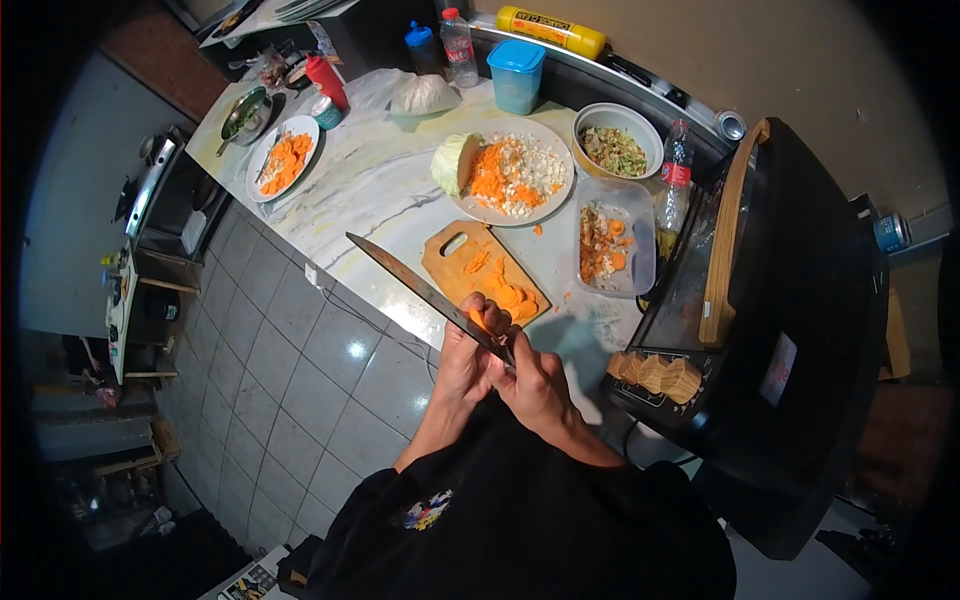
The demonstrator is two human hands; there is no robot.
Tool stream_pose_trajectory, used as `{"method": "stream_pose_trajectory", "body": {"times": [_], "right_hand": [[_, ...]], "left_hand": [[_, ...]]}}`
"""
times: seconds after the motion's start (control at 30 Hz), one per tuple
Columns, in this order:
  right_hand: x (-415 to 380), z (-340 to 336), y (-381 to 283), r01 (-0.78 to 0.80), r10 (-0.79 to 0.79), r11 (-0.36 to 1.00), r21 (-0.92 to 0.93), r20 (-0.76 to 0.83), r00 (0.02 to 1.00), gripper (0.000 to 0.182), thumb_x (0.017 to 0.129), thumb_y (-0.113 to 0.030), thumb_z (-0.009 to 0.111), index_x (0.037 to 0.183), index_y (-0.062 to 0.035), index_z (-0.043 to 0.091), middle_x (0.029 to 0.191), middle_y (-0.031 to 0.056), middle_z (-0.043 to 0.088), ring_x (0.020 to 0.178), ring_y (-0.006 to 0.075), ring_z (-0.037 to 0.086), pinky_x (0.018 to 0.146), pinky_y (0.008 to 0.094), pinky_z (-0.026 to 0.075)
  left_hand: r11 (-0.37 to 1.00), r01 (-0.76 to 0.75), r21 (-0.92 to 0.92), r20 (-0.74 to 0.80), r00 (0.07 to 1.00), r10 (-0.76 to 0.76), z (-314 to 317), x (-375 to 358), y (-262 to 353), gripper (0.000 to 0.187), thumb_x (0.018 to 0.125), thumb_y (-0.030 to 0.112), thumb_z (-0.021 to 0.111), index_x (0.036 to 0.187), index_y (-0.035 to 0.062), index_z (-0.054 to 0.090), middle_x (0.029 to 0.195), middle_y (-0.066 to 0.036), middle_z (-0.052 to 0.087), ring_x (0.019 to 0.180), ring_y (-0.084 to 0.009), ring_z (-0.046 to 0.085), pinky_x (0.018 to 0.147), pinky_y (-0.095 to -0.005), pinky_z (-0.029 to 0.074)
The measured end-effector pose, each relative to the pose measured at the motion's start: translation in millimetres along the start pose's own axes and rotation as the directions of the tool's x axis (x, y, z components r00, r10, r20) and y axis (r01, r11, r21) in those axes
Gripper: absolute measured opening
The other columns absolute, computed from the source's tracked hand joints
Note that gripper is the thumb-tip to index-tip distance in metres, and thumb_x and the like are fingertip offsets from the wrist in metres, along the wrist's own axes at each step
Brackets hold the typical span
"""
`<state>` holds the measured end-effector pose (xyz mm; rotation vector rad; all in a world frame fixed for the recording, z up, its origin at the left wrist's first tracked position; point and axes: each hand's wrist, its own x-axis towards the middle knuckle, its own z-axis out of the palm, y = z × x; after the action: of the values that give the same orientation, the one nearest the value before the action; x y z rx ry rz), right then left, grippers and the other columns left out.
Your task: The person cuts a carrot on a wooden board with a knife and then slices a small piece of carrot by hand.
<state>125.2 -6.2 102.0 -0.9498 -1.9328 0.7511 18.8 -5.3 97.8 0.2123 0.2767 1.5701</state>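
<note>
My right hand (536, 386) is closed around the handle of a long knife (410, 284), whose blade points up and to the left. Held in the fingers of my left hand (466, 352) is a piece of carrot (478, 319), close beside the blade. Just beyond both hands lies a wooden cutting board (440, 259) with an oval handle hole. Orange carrot slices (510, 298) and some thin strips are on it. Behind the board, a big plate (560, 200) carries chopped carrot, white chopped pieces and a wedge of cabbage (452, 165).
Right of the board stands a clear plastic container (643, 230) with food pieces, near a bowl (655, 128) of chopped vegetables and a bottle (677, 165). A black appliance (810, 300) fills the right side. Farther left sits a plate (305, 128) of carrot slices.
</note>
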Motion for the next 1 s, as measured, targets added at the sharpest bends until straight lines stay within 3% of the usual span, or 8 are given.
{"method": "stream_pose_trajectory", "body": {"times": [0.1,0.23,0.3,0.53,0.73,0.8,0.93,1.0], "right_hand": [[-2.3,-1.4,-1.4,-0.132,0.130,0.991,0.020,0.090,0.987,0.038,0.090,-0.030,0.053,0.099,0.0070,0.047,0.066,0.0217,0.057,0.064,0.0384,0.062,0.048,0.0385,0.048],[-0.3,-2.7,-2.4,-0.156,0.153,0.988,0.017,0.109,0.982,0.037,0.090,-0.028,0.053,0.100,0.0075,0.047,0.062,0.0223,0.055,0.063,0.0398,0.061,0.047,0.0395,0.047],[1.2,-2.3,-2.4,-0.083,0.083,0.996,0.009,0.055,0.995,0.032,0.079,-0.012,0.062,0.100,0.0069,0.046,0.053,0.0189,0.053,0.051,0.0355,0.059,0.043,0.0389,0.045],[1.2,-9.5,-6.8,-0.098,0.095,0.995,0.036,0.089,0.992,0.027,0.083,-0.014,0.058,0.098,0.0062,0.047,0.050,0.0183,0.049,0.051,0.0369,0.057,0.043,0.0399,0.043],[-0.6,-11.4,-6.1,-0.125,0.121,0.991,0.039,0.107,0.987,0.023,0.085,-0.015,0.056,0.092,0.0051,0.047,0.049,0.0183,0.048,0.050,0.0367,0.056,0.043,0.0406,0.043],[0.9,-13.7,-7.2,-0.136,0.129,0.989,0.052,0.117,0.985,0.023,0.085,-0.015,0.056,0.093,0.0055,0.048,0.049,0.0182,0.048,0.050,0.0368,0.056,0.043,0.0401,0.043],[4.1,-13.2,-7.7,-0.195,0.182,0.975,0.104,0.122,0.976,0.020,0.087,-0.015,0.053,0.088,0.0039,0.047,0.054,0.0198,0.050,0.055,0.0390,0.057,0.046,0.0407,0.042],[4.1,-11.0,-5.6,-0.132,0.123,0.982,0.135,0.074,0.990,0.021,0.085,-0.012,0.056,0.096,0.0041,0.048,0.055,0.0187,0.053,0.054,0.0372,0.058,0.045,0.0392,0.045]], "left_hand": [[0.995,0.001,0.105,0.065,0.998,-0.007,-6.1,2.0,2.0,0.013,0.089,0.017,0.056,0.100,0.0120,0.050,0.082,0.001,0.051,0.073,-0.0100,0.046,0.065,-0.0222,0.043],[0.997,0.013,0.071,-0.019,1.000,-0.012,-5.0,1.0,5.8,0.018,0.083,0.004,0.061,0.095,0.0069,0.047,0.079,-0.002,0.047,0.073,-0.0122,0.047,0.064,-0.0222,0.045],[0.984,-0.001,0.177,0.070,0.997,-0.012,-6.9,2.0,8.9,0.017,0.084,0.004,0.060,0.095,0.0058,0.048,0.077,-0.003,0.048,0.072,-0.0137,0.048,0.065,-0.0251,0.045],[0.902,-0.050,0.430,0.036,0.999,0.038,-4.1,1.9,17.5,0.018,0.080,0.008,0.067,0.090,0.0073,0.052,0.071,0.000,0.045,0.064,-0.0123,0.042,0.059,-0.0275,0.039],[0.805,-0.136,0.577,0.176,0.984,0.040,-17.0,3.9,31.6,0.021,0.084,0.017,0.064,0.089,-0.0013,0.055,0.080,-0.008,0.060,0.074,-0.0156,0.057,0.071,-0.0300,0.046],[0.688,-0.141,0.712,0.182,0.983,0.012,-17.8,4.7,35.8,0.022,0.085,0.018,0.064,0.091,-0.0023,0.056,0.080,-0.007,0.060,0.074,-0.0138,0.057,0.070,-0.0274,0.046],[0.667,-0.117,0.736,0.104,0.993,0.060,-8.7,4.7,28.9,0.025,0.083,0.022,0.066,0.086,0.0025,0.051,0.073,-0.004,0.054,0.067,-0.0146,0.050,0.065,-0.0292,0.042],[0.750,-0.191,0.634,0.141,0.981,0.131,-5.9,5.9,22.7,0.029,0.084,0.024,0.065,0.096,-0.0003,0.055,0.079,-0.006,0.059,0.074,-0.0132,0.057,0.065,-0.0260,0.046]]}}
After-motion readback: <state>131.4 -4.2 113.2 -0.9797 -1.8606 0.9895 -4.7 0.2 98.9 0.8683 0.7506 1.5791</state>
